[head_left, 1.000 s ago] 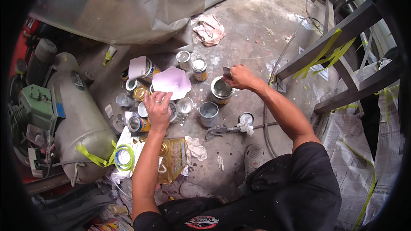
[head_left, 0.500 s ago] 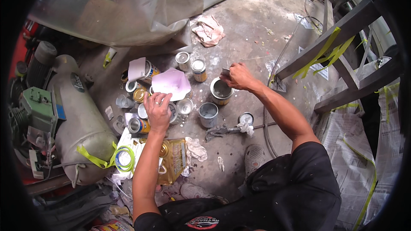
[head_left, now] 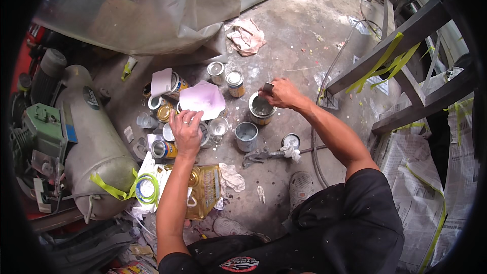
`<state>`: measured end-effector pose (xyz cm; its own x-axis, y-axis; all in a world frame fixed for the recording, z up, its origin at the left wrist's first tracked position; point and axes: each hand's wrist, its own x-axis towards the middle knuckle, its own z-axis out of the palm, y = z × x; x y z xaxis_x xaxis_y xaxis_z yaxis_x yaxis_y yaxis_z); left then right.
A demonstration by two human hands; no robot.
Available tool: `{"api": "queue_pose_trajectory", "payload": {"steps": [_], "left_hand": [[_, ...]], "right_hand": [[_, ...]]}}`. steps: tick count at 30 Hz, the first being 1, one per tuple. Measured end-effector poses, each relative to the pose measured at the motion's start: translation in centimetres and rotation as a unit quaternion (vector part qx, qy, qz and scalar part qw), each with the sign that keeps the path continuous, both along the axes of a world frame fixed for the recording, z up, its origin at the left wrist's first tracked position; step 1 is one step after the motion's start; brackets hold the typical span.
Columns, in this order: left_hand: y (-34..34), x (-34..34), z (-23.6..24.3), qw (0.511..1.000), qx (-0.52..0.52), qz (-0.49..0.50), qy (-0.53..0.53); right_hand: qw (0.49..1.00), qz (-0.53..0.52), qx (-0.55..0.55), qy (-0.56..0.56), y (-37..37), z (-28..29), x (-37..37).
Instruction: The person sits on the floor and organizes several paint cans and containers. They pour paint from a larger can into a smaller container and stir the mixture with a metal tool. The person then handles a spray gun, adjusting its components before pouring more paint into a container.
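Note:
A pale pinkish sheet of paper [head_left: 203, 97] is pinched at its near edge by my left hand [head_left: 186, 133], above a cluster of cans. The fingers of my right hand [head_left: 284, 94] are closed round a short flat grey stick [head_left: 268, 87], whose top pokes out past them. That hand hangs just over the rim of an open paint can [head_left: 262, 118] with dark grey contents. Whether the stick reaches into the paint is hidden. Nearer to me stands a grey-stained plastic cup [head_left: 246, 142], with a grey-smeared spray gun [head_left: 264, 157] lying beside it.
Several small cans surround the sheet, including a closed one [head_left: 235, 87]. A green air compressor [head_left: 91, 122] stands at left. By my left forearm are a yellow jug [head_left: 207, 193] and green tape [head_left: 147, 189]. A hose [head_left: 315, 152] crosses the floor beside a grey metal frame [head_left: 401, 35].
My right hand has shifted slightly left and turned, so more of the stick's top shows over the can. My left hand and the sheet stay put.

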<state>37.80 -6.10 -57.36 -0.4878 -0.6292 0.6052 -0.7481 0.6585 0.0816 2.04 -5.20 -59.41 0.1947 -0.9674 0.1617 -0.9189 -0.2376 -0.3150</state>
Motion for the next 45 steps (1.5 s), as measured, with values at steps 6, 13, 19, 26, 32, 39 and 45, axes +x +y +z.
{"api": "queue_pose_trajectory", "payload": {"steps": [6, 13, 19, 26, 32, 39, 45], "left_hand": [[0.1, 0.2, 0.1, 1.0, 0.005, 0.001, 0.002], [0.1, 0.2, 0.1, 1.0, 0.002, 0.001, 0.002], [0.1, 0.1, 0.1, 1.0, 0.005, 0.003, 0.002], [0.1, 0.3, 0.0, 1.0, 0.002, 0.004, 0.006], [0.2, 0.2, 0.1, 1.0, 0.009, 0.008, 0.002], [0.1, 0.0, 0.2, 1.0, 0.007, 0.004, 0.004], [0.0, 0.1, 0.0, 1.0, -0.004, 0.001, 0.006]], "right_hand": [[0.996, -0.001, 0.018, 0.09, -0.2, 1.3, -0.2], [0.99, -0.024, 0.138, -0.006, -0.8, 0.5, -0.7], [0.993, 0.03, 0.069, -0.088, -0.1, 0.0, 0.4], [0.978, -0.025, 0.079, -0.192, -0.2, 7.2, -1.1], [0.981, -0.062, 0.06, -0.177, -0.3, 10.9, -1.6], [0.987, -0.052, 0.059, -0.141, -0.3, 11.1, -1.1], [0.997, 0.001, 0.037, -0.075, 0.5, 10.4, 0.6]]}}
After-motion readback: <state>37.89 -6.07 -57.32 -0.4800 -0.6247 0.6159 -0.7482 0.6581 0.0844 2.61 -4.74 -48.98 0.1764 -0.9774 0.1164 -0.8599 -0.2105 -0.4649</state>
